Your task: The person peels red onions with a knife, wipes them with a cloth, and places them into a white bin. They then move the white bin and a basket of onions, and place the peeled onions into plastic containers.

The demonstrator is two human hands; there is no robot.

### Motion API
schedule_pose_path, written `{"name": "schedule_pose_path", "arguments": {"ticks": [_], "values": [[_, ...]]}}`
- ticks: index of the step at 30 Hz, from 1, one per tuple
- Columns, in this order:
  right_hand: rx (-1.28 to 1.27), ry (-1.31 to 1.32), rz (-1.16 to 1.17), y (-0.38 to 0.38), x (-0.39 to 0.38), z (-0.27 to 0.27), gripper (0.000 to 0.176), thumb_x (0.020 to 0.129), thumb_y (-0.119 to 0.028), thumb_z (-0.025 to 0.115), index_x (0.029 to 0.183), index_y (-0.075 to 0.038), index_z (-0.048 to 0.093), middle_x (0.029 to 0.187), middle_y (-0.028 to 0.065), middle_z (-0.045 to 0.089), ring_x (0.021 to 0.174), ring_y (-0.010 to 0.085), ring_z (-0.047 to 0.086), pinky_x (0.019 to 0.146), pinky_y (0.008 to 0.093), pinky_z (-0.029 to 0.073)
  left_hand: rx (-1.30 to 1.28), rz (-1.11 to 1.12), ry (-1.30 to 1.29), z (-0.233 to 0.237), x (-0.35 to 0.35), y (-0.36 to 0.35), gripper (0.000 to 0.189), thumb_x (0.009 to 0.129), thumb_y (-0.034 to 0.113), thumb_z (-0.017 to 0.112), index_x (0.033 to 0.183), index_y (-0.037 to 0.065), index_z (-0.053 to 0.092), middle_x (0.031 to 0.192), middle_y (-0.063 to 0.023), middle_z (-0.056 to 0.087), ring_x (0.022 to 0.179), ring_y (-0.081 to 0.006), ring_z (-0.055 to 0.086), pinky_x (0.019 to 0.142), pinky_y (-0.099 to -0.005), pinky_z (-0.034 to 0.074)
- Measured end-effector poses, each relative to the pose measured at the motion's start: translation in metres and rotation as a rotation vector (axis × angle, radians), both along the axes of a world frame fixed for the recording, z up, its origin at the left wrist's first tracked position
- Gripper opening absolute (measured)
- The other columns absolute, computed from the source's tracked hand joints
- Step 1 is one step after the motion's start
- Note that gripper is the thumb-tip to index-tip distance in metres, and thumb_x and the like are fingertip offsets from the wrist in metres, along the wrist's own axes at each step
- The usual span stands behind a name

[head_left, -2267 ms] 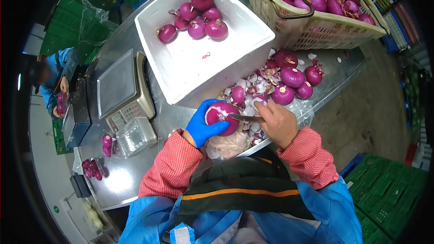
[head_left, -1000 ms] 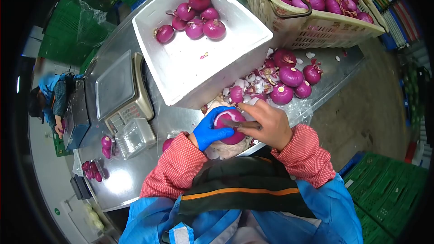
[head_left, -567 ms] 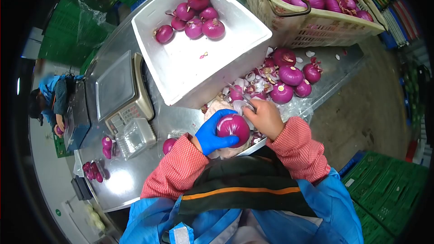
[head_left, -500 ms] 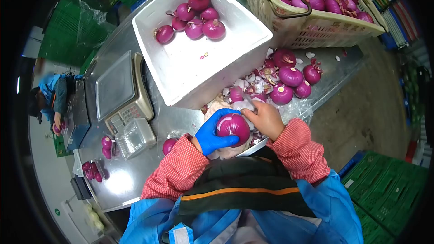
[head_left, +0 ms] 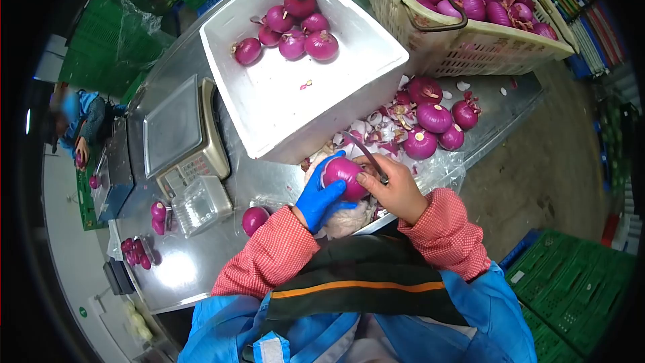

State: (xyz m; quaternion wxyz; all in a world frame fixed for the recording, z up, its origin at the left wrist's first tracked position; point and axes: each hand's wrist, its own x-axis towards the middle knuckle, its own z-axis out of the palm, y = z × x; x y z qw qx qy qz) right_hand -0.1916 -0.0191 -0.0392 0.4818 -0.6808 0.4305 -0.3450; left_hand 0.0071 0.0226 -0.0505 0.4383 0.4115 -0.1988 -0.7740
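My left hand (head_left: 317, 196), in a blue glove, is wrapped round a shiny red onion (head_left: 344, 177). My bare right hand (head_left: 398, 191) is closed on a small curved knife (head_left: 366, 154), its thumb pressed on the onion's right side. The blade points up and to the left. Just beyond both hands lies a heap of onion peels (head_left: 383, 129) with several whole onions (head_left: 434, 117) beside it. A single onion (head_left: 254, 220) rests on the table to the left of my left hand.
A white foam box (head_left: 295, 124) holds several onions. Behind it at right stands a full onion crate (head_left: 470, 50). A scale (head_left: 195, 154) and a clear plastic tray (head_left: 200, 208) are at left on the metal table (head_left: 222, 259). Another person (head_left: 84, 121) works far left.
The onion has turned in my left hand. My right hand has shifted slightly, and the knife now shows clearly. At far left the other person's hand has moved up.
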Motion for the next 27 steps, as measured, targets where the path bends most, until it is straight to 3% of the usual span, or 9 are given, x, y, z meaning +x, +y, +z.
{"name": "schedule_pose_path", "arguments": {"ticks": [3, 8, 12, 15, 20, 24, 27], "values": [[-0.055, 0.12, 0.026, -0.001, -0.003, 0.01, 0.033, 0.087, -0.027, 0.07, 0.111, -0.004, 0.065, 0.094, 0.0116, 0.066, 0.082, 0.0252, 0.067, 0.071, 0.034, 0.052, -0.483, -0.043, -0.622, -0.014, 0.004, -0.006, 0.073, 0.08, 0.02, 0.08, 0.141, 0.009, 0.041, 0.131, -0.0128, 0.053, 0.116, -0.0272, 0.058, 0.095, -0.0395, 0.053], [-0.437, 0.316, 0.009, 0.0, 0.0, 0.029, 0.033, 0.079, -0.027, 0.075, 0.105, -0.007, 0.067, 0.079, 0.0065, 0.058, 0.076, 0.0219, 0.065, 0.061, 0.0341, 0.051, -0.553, -0.141, -0.98, 0.015, -0.001, -0.015, 0.067, 0.066, 0.027, 0.086, 0.122, 0.004, 0.057, 0.109, -0.0154, 0.065, 0.102, -0.0285, 0.066, 0.087, -0.0366, 0.054], [-0.641, 0.381, 0.016, -0.003, 0.004, 0.029, 0.034, 0.076, -0.024, 0.076, 0.104, -0.008, 0.068, 0.074, 0.0052, 0.053, 0.069, 0.021, 0.062, 0.056, 0.0344, 0.049, -0.88, -0.167, -1.267, 0.031, -0.007, -0.018, 0.065, 0.061, 0.032, 0.087, 0.113, 0.002, 0.062, 0.098, -0.0179, 0.067, 0.092, -0.0354, 0.066, 0.079, -0.0405, 0.054], [-0.759, 0.43, 0.022, -0.004, 0.004, 0.024, 0.032, 0.076, -0.021, 0.074, 0.104, -0.007, 0.067, 0.073, 0.0046, 0.053, 0.066, 0.0201, 0.06, 0.055, 0.033, 0.049, -0.856, -0.257, -1.348, 0.039, -0.01, -0.019, 0.068, 0.061, 0.033, 0.087, 0.115, 0.003, 0.061, 0.097, -0.0183, 0.066, 0.088, -0.0368, 0.065, 0.079, -0.043, 0.053], [-0.852, 0.534, -0.041, 0.0, 0.006, 0.018, 0.033, 0.078, -0.018, 0.072, 0.107, -0.003, 0.065, 0.073, 0.0043, 0.053, 0.064, 0.0193, 0.058, 0.054, 0.0315, 0.048, -0.858, -0.205, -1.273, 0.026, -0.006, -0.017, 0.074, 0.06, 0.033, 0.087, 0.122, 0.003, 0.06, 0.099, -0.0184, 0.066, 0.091, -0.0365, 0.065, 0.083, -0.0436, 0.052], [-0.718, 0.478, -0.071, -0.002, 0.009, 0.0, 0.034, 0.079, -0.019, 0.071, 0.11, -0.004, 0.065, 0.074, 0.0058, 0.056, 0.064, 0.0221, 0.061, 0.054, 0.0335, 0.049, -0.85, -0.154, -1.184, 0.016, 0.006, -0.015, 0.08, 0.059, 0.031, 0.087, 0.128, 0.004, 0.058, 0.105, -0.019, 0.064, 0.097, -0.0366, 0.062, 0.087, -0.0443, 0.05], [-0.553, 0.402, -0.061, -0.004, 0.009, -0.013, 0.032, 0.081, -0.018, 0.068, 0.111, -0.006, 0.066, 0.075, 0.0092, 0.06, 0.065, 0.0265, 0.063, 0.056, 0.0374, 0.05, -0.707, -0.196, -1.101, 0.002, 0.012, -0.009, 0.081, 0.059, 0.03, 0.088, 0.13, 0.005, 0.057, 0.111, -0.019, 0.062, 0.104, -0.0359, 0.059, 0.091, -0.0438, 0.048]]}}
